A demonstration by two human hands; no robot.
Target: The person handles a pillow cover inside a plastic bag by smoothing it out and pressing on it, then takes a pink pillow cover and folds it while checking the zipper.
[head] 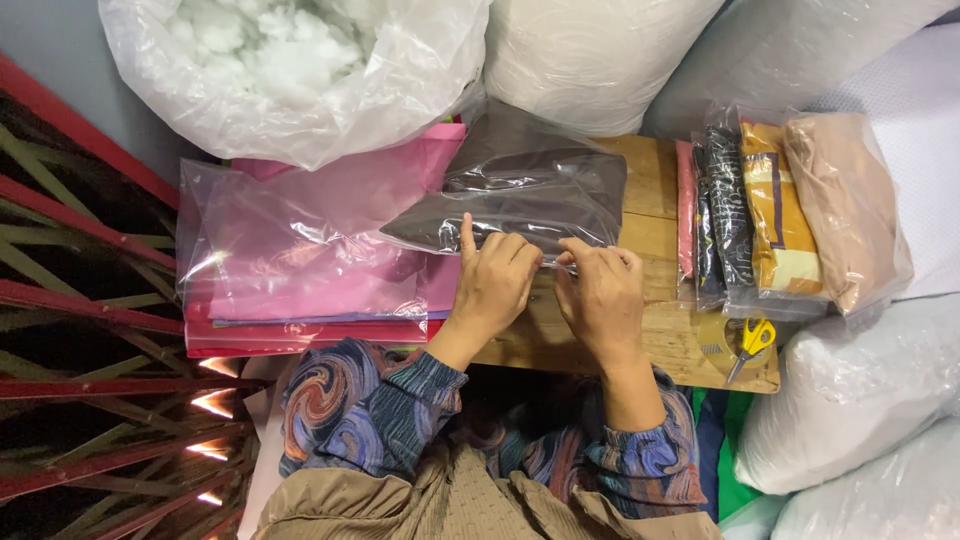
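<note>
Now my left hand (492,283) and right hand (600,295) pinch the dark cloth's clear bag (520,195) mid-frame; slippery plastic might slide off the wooden table (655,335).

A low wooden table (655,330) stands amid large plastic-wrapped white sacks (600,55) at top and right. A red metal railing (80,300) crosses the dark left side, with bright glints of light between its bars; grey wall (60,60) above.
</note>
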